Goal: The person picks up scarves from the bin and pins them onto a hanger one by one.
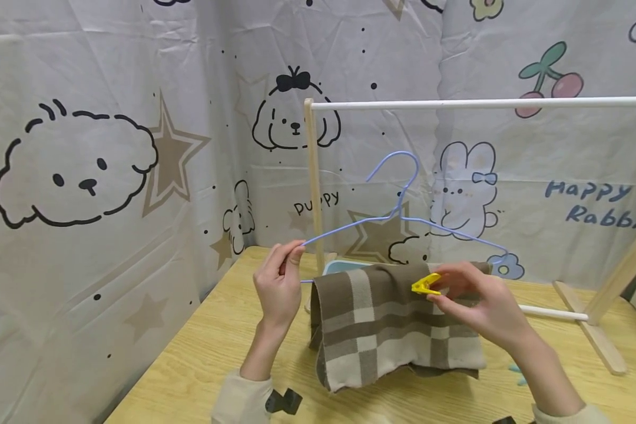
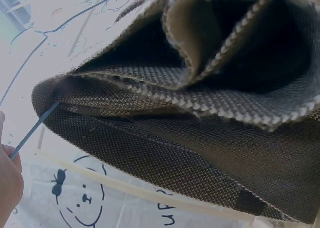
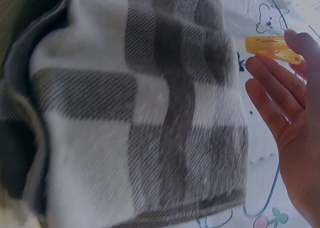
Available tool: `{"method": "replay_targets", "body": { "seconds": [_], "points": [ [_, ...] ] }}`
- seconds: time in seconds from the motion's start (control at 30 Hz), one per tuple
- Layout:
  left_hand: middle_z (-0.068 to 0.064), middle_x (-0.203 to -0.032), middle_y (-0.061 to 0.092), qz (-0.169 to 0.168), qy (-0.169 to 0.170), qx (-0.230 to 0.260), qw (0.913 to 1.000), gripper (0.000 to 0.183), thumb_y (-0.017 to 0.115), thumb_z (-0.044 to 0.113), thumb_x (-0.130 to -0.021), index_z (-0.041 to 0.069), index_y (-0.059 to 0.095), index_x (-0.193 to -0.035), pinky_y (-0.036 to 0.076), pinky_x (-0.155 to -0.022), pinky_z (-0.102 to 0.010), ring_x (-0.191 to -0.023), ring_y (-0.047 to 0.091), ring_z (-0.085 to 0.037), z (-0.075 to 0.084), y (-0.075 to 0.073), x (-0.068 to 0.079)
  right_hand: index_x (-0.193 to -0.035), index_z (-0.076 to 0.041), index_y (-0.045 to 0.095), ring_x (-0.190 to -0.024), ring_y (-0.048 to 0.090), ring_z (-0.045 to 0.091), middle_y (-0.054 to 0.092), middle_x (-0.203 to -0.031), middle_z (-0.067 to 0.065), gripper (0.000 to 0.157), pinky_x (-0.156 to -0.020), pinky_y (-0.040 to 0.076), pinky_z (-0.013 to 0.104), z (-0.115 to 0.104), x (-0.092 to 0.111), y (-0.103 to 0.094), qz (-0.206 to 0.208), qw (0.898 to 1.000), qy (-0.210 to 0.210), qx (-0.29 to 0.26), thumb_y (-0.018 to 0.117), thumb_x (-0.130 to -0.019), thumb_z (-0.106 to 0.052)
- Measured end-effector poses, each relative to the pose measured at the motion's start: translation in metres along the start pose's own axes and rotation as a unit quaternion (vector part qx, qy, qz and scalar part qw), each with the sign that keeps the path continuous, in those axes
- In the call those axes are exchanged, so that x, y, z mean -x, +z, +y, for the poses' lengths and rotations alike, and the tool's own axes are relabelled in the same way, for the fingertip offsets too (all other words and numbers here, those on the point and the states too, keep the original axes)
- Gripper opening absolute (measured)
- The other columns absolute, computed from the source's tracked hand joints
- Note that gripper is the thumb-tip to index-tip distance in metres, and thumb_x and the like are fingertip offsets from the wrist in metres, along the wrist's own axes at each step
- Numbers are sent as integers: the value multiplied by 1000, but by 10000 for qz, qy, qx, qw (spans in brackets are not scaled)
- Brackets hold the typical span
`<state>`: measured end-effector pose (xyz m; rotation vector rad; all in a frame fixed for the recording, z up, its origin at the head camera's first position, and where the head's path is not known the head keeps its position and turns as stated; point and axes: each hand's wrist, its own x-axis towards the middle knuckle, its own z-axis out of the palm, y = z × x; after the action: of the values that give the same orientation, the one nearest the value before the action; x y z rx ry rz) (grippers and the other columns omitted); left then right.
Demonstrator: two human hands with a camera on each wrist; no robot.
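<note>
A lavender wire hanger [image 1: 350, 226] is held up at its left shoulder by my left hand [image 1: 280, 280], thumb and fingers pinching the wire. Over its lower bar hangs a folded brown and cream checked cloth [image 1: 381, 335]. In the left wrist view the folded layers of the cloth [image 2: 175, 153] show end-on, and the hanger wire runs into the fold. My right hand [image 1: 482, 300] pinches a yellow clothespin [image 1: 427, 284] between thumb and fingers, in front of the cloth's top edge. The right wrist view shows the clothespin [image 3: 272, 48] beside the cloth, apart from it.
Behind the hanger stands a drying rack with a white top rod [image 1: 456, 103] and wooden posts. A light blue tray [image 1: 344, 266] is partly hidden behind the cloth. Small teal pieces [image 1: 518, 374] lie on the wooden table [image 1: 201, 353] near my right forearm. A printed curtain encloses the back.
</note>
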<state>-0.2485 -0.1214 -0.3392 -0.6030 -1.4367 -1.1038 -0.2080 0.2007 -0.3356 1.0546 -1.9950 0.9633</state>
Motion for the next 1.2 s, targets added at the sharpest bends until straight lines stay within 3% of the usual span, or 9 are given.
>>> {"method": "replay_targets", "body": {
  "seconds": [0.23,0.53,0.7,0.97,1.2],
  "points": [
    [-5,-60,45,-21,45,35,10000,13,68,8,-92,-3,74,-93,22,-47,-18,-52,30,-7,0,2,1,-108,0,69,-75,70,5,74,-96,10,42,-63,54,15,-4,-25,19,-45,9957,-688,-621,84,-70,5],
    [-8,-60,47,-34,-5,79,10000,14,68,7,-92,-5,73,-93,23,-47,-18,-52,31,-6,0,4,1,-107,-8,68,-78,70,7,74,-93,-1,34,-62,55,19,-17,-59,38,-890,9914,-320,-907,79,-78,6],
    [-8,-59,48,-52,70,34,10000,17,67,11,-93,-5,73,-95,22,-47,-18,-51,30,-7,0,6,2,-102,-11,67,-77,69,5,75,-90,-3,27,-61,54,19,-20,-75,46,-954,9921,-273,-763,80,-81,0],
    [-5,-58,47,-61,561,-133,9983,24,64,18,-97,-4,74,-94,21,-46,-18,-48,29,-8,2,8,1,-103,-10,67,-82,68,6,74,-93,-2,22,-67,57,23,-18,-88,65,-1251,9868,-232,-997,77,-85,-3],
    [-5,-58,44,3,562,43,9984,25,63,18,-97,-5,74,-93,21,-46,-18,-49,28,-8,6,7,0,-98,-13,68,-83,67,6,74,-91,-3,13,-75,57,33,-20,-97,75,-1364,9870,-337,-780,75,-88,-10]
  ]
}}
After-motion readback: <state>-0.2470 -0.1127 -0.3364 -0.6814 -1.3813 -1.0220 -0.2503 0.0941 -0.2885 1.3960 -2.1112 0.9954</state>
